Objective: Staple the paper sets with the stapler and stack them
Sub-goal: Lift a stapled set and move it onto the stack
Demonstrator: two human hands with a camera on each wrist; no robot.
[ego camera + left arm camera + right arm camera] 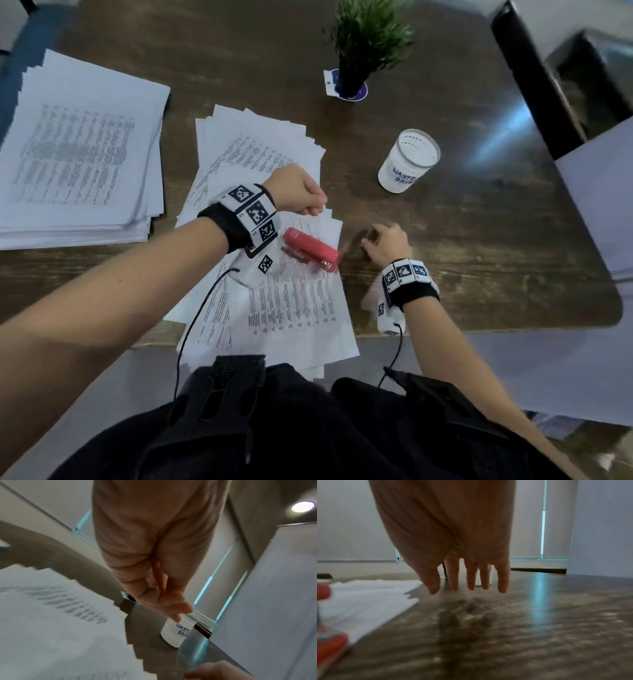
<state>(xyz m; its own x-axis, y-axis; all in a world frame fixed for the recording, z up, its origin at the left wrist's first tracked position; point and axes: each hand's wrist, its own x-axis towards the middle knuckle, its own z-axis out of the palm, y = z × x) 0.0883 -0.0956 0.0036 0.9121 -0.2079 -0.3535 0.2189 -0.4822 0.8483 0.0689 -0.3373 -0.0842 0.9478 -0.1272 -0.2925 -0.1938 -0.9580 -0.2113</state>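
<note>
stapler point(310, 249) on loose papers point(294, 308), stack point(78, 164) to their left, cup point(407, 161) right, plant point(363, 44) behind

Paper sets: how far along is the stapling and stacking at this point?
Possibly done: a squared-up stack of paper lies at far left, though no staples are visible. In hand: nothing clear; the left hand has curled fingers over the fanned loose sheets, possibly pinching something small. The right hand hovers open over the table. The red stapler lies untouched. Left: the fanned sheets.
</note>
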